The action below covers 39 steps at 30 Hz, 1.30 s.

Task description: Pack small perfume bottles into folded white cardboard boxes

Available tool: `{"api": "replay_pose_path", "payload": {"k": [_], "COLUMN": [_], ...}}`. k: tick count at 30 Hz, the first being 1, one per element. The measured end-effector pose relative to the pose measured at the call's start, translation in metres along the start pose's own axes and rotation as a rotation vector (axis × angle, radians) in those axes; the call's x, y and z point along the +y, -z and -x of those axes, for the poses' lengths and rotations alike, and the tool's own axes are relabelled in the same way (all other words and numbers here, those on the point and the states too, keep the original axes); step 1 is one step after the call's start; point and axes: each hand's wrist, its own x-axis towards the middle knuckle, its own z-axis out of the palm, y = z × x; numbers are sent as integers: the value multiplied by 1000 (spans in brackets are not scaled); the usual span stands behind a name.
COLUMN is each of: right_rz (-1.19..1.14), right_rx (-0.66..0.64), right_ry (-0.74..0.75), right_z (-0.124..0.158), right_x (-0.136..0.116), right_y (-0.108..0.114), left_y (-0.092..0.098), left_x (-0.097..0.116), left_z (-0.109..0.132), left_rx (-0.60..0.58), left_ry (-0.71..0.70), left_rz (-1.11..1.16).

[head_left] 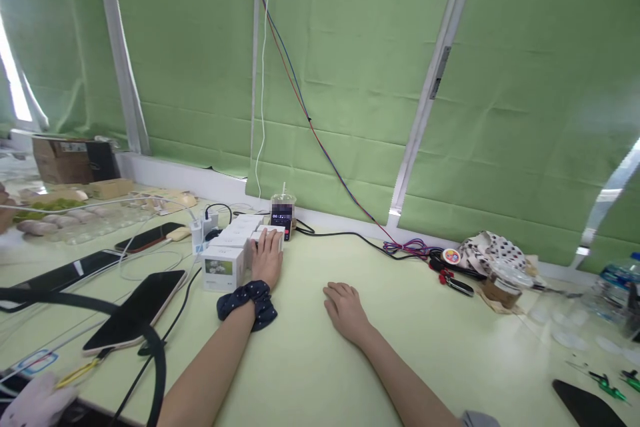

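My left hand, a dark dotted scrunchie at its wrist, lies with outstretched fingers over a small white box. Part of that box is hidden beneath the fingers. Directly to its left runs a row of similar white boxes; the nearest shows a picture of white flowers on green. Behind the boxes, a phone with a timer on its screen leans upright against a lidded cup with a straw. My right hand rests on the table, palm down, fingers loosely extended and holding nothing.
Phones, a tablet, cables and a white charger crowd the left side. On the right are red-handled pliers, a dotted cloth, a plastic cup and green tools. Green blinds hang behind the table.
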Motion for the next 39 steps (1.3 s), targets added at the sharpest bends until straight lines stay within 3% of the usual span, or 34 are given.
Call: {"api": "replay_pose_path", "payload": {"k": [11,15,22,31,39], "right_rz": [25,45,57,134,224], "right_rx": [-37,-93,-140,-173,-283], "right_ry": [-12,3,-99,-122,-247], "right_z": [0,-1,-9,-11,-11], "right_x": [-3,2,11,8,0], "right_y": [5,9,13,12,16], "left_y": [5,6,9,15,18], "left_x": [9,13,17,23,31], "left_z": [10,13,19,27,30], "left_rx": [15,-41,-124,-164,-305], "left_ry": [15,-2,-95,-112,-164], "left_rz": [-16,-16,-59,6,99]}}
